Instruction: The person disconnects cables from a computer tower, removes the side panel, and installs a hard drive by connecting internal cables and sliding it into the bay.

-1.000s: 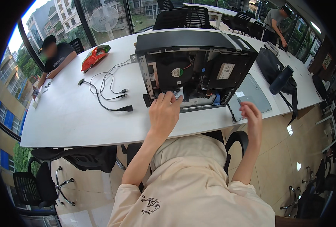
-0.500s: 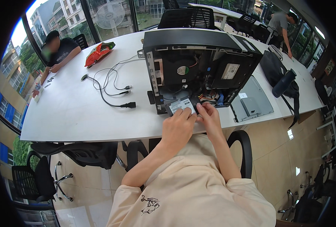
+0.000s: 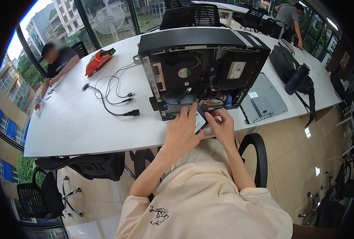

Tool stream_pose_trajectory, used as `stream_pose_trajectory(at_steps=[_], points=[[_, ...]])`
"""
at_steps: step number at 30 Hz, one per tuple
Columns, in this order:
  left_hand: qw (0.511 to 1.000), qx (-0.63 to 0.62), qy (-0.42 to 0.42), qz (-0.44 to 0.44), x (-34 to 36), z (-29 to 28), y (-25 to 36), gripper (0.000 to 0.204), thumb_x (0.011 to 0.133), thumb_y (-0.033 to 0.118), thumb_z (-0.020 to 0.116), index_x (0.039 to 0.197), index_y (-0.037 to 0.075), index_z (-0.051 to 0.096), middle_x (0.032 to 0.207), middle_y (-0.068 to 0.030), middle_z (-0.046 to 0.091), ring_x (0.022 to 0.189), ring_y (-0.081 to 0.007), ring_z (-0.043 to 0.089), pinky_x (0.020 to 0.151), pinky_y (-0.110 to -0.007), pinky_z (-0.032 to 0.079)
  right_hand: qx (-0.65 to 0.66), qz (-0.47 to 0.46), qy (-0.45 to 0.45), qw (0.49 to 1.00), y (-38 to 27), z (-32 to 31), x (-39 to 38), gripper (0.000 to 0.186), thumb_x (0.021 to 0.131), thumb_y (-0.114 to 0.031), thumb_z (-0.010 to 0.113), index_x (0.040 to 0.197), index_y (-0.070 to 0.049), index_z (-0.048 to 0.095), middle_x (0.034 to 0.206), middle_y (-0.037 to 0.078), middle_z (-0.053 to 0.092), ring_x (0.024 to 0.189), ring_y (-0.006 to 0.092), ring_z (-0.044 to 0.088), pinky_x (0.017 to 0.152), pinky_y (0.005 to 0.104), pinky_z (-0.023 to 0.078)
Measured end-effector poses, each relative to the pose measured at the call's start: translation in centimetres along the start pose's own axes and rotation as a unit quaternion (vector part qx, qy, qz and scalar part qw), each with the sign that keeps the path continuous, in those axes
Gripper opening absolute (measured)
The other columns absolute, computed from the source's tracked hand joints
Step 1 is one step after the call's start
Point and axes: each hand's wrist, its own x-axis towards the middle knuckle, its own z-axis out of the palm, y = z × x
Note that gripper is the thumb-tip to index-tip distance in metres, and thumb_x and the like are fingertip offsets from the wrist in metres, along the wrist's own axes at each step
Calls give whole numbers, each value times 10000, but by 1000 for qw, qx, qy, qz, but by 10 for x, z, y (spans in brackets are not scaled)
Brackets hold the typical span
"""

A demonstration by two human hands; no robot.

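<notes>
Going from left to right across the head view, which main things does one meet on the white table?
Red bag, black plug, computer case, grey panel, backpack.

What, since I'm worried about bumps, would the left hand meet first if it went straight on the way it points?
Most likely the open computer case: the left hand points toward its lower interior, though depth is unclear here.

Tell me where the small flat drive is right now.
In the head view, the small flat drive is slightly right of centre, between the left hand and the right hand, on the near side of the open computer case.
</notes>
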Motion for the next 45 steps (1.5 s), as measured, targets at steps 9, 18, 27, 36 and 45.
stream_pose_trajectory(at_steps=[9, 18, 27, 36, 45], points=[[997, 45, -54, -35, -7, -10, 7, 838, 774, 290, 821, 1515, 116, 472, 1094, -216, 562, 907, -356, 697, 677, -446, 567, -110, -152, 99, 977, 5, 4, 3, 96, 904, -33, 760, 910, 54, 722, 909, 101, 655, 732, 150, 662, 638, 276, 557], [1000, 10, -6, -10, -3, -2, 15, 880, 761, 225, 817, 1535, 61, 432, 1150, -228, 561, 894, -355, 687, 678, -431, 585, 276, 155, 23, 948, -4, -2, 6, 223, 984, -179, 718, 1107, 4, 686, 1073, 43, 681, 939, 121, 653, 822, 309, 568], [999, 19, -20, 20, -1, 3, 10, 869, 759, 248, 817, 1510, 33, 438, 1070, -194, 571, 912, -355, 676, 709, -440, 566, 301, 196, -62, 931, 3, -1, 13, 198, 974, -199, 736, 1066, -41, 659, 991, 33, 707, 909, 105, 686, 808, 296, 577], [999, 12, -20, 46, -1, -8, 2, 851, 696, 185, 814, 1443, -16, 459, 1060, -226, 589, 884, -376, 695, 709, -437, 580, 319, 191, -31, 928, -9, 11, 8, 125, 938, -118, 744, 851, -50, 685, 924, 43, 719, 854, 110, 660, 813, 284, 491], [998, -32, -56, 4, -4, -9, 6, 845, 712, 173, 803, 1435, -23, 412, 1065, -248, 583, 918, -415, 693, 735, -471, 584, 319, 198, -15, 927, -1, 10, 11, 92, 930, -108, 740, 885, -49, 687, 936, 51, 729, 880, 128, 675, 811, 291, 504]])
